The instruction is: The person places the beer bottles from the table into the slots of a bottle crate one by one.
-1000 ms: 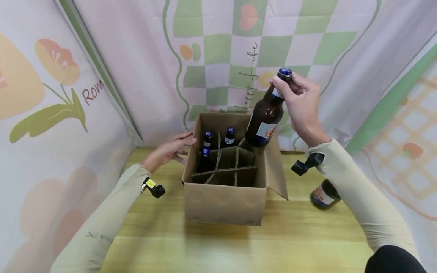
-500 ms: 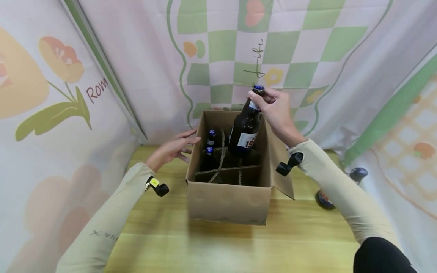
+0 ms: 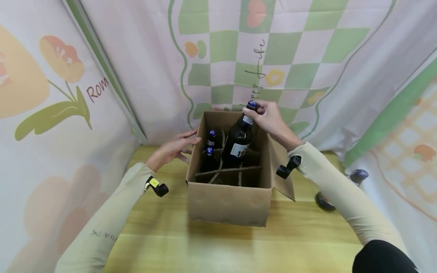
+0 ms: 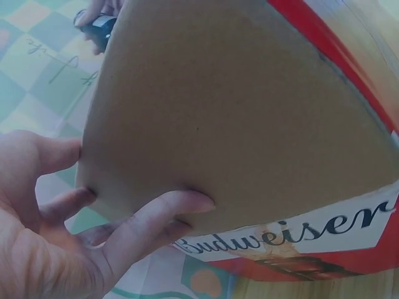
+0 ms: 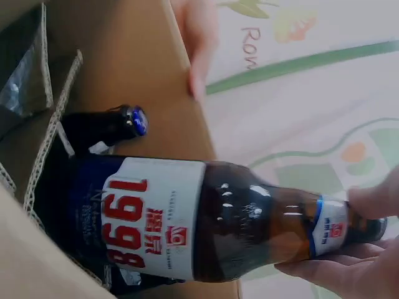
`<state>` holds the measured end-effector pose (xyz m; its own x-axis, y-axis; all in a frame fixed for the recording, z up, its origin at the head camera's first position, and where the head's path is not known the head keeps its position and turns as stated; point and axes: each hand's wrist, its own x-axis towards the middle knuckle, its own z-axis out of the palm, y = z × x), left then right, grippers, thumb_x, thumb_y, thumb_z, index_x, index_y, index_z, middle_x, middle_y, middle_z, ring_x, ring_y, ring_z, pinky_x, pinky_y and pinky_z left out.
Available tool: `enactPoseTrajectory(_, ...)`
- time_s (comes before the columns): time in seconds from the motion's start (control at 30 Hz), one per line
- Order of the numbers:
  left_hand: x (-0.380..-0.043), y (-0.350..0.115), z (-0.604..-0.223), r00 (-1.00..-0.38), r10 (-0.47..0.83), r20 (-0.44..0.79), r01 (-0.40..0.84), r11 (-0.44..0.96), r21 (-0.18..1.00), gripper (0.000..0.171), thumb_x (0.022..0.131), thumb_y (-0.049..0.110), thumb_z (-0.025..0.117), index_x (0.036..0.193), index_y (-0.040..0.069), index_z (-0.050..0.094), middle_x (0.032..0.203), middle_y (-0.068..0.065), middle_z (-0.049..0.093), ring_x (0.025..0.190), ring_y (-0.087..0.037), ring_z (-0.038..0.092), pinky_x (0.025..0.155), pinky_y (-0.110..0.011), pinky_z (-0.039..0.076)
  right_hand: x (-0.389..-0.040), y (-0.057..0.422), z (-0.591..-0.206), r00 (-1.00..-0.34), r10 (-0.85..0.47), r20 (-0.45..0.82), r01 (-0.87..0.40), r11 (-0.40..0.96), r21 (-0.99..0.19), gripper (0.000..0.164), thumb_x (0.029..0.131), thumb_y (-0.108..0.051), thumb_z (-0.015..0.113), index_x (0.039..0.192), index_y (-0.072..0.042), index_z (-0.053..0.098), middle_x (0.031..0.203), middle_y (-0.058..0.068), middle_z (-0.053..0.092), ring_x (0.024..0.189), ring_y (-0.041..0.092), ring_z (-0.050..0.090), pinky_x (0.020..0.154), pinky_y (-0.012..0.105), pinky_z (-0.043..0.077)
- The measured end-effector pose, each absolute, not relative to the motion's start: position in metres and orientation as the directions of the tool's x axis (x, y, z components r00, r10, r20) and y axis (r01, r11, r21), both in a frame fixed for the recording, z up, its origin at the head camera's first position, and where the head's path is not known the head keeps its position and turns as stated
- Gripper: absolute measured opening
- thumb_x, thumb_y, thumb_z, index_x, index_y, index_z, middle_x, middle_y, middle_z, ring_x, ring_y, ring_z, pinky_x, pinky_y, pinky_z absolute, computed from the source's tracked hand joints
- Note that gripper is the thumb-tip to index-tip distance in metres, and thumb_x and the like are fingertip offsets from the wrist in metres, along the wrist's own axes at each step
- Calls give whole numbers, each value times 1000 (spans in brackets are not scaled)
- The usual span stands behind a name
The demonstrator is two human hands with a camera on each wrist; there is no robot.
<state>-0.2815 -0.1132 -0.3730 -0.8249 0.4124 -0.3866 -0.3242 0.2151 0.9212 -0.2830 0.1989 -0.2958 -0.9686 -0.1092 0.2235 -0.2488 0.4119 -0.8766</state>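
My right hand (image 3: pixel 269 117) pinches the neck of a brown beer bottle (image 3: pixel 237 142), which tilts with its base down inside the cardboard box (image 3: pixel 227 203). In the right wrist view the bottle's white label (image 5: pixel 162 218) reads 1998 in red. Cardboard dividers (image 3: pixel 228 169) split the box into compartments. Two blue-capped bottles (image 3: pixel 209 151) show on the box's left side. With its fingers spread, my left hand (image 3: pixel 170 149) touches the outside of the left wall. The left wrist view shows the fingers (image 4: pixel 168 212) resting on plain cardboard. The held bottle's base is hidden from the right wrist camera.
Another brown bottle (image 3: pixel 324 201) stands on the wooden table (image 3: pixel 222 250) at the right, partly behind my right sleeve (image 3: pixel 338 193). An open flap (image 3: pixel 283 178) hangs from the box's right side. Printed curtains (image 3: pixel 146 57) close in the back and sides.
My right hand has moved left and down, carrying the bottle from above the box's right rim into the box. The left hand stays at the left wall. The head view has shifted slightly.
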Motion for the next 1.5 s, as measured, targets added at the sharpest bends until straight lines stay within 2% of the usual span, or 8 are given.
enactPoseTrajectory(0.1, -282, -113, -372, -825, 413, -386, -322, 218, 921, 78, 107, 33, 61, 169, 28, 15, 172, -13, 28, 148, -50, 38, 66, -33, 66, -282, 207, -291, -962, -164, 218, -272, 487, -830, 27, 103, -23, 68, 103, 3, 69, 74, -3, 67, 60, 6, 49, 52, 20, 40)
enactPoseTrajectory(0.4, -281, -112, -370, -824, 415, -386, -320, 222, 921, 78, 106, 32, 61, 169, 28, 15, 172, -14, 28, 147, -50, 40, 67, -34, 66, -275, 226, -289, -934, -272, 229, -351, 598, -720, 25, 103, -26, 68, 108, -1, 67, 74, 4, 59, 66, 15, 50, 57, 24, 40)
enactPoseTrajectory(0.63, -282, -113, -372, -832, 413, -371, -303, 221, 927, 77, 107, 32, 61, 169, 29, 16, 171, -14, 30, 145, -49, 43, 66, -33, 66, -274, 229, -291, -912, -330, 246, -407, 634, -658, 27, 104, -28, 67, 117, -4, 67, 91, 11, 68, 75, 21, 55, 63, 26, 44)
enactPoseTrajectory(0.8, -282, -115, -375, -833, 407, -374, -307, 223, 925, 77, 107, 32, 60, 169, 28, 16, 171, -14, 30, 145, -49, 42, 66, -33, 66, -275, 234, -294, -893, -375, 248, -442, 628, -640, 26, 104, -22, 67, 122, -3, 68, 95, 13, 70, 75, 21, 57, 63, 24, 46)
enactPoseTrajectory(0.9, -281, -115, -375, -832, 402, -384, -312, 233, 921, 76, 107, 32, 60, 169, 28, 16, 171, -14, 30, 146, -49, 41, 67, -33, 66, -275, 238, -294, -878, -429, 211, -446, 578, -683, 28, 106, -16, 64, 129, 0, 63, 110, 19, 72, 80, 21, 67, 67, 22, 58)
enactPoseTrajectory(1.03, -281, -115, -374, -834, 399, -382, -304, 245, 921, 76, 108, 32, 58, 170, 27, 14, 171, -15, 30, 147, -49, 40, 68, -33, 66, -277, 243, -294, -852, -500, 156, -433, 505, -747, 30, 107, -11, 60, 134, 2, 58, 128, 24, 68, 90, 25, 74, 75, 28, 67)
enactPoseTrajectory(1.17, -282, -116, -373, -836, 405, -371, -292, 246, 924, 77, 107, 33, 58, 170, 26, 14, 171, -16, 30, 147, -49, 40, 69, -33, 66, -279, 245, -292, -828, -538, 160, -468, 504, -726, 26, 107, -11, 60, 130, 0, 59, 127, 22, 69, 89, 31, 74, 75, 30, 67)
enactPoseTrajectory(1.5, -280, -117, -373, -834, 405, -375, -302, 233, 924, 74, 106, 31, 61, 168, 30, 21, 170, -15, 32, 143, -48, 45, 70, -36, 67, -287, 240, -285, -775, -625, 92, -501, 519, -692, 24, 109, -14, 57, 128, -1, 57, 127, 21, 69, 94, 33, 75, 77, 31, 67)
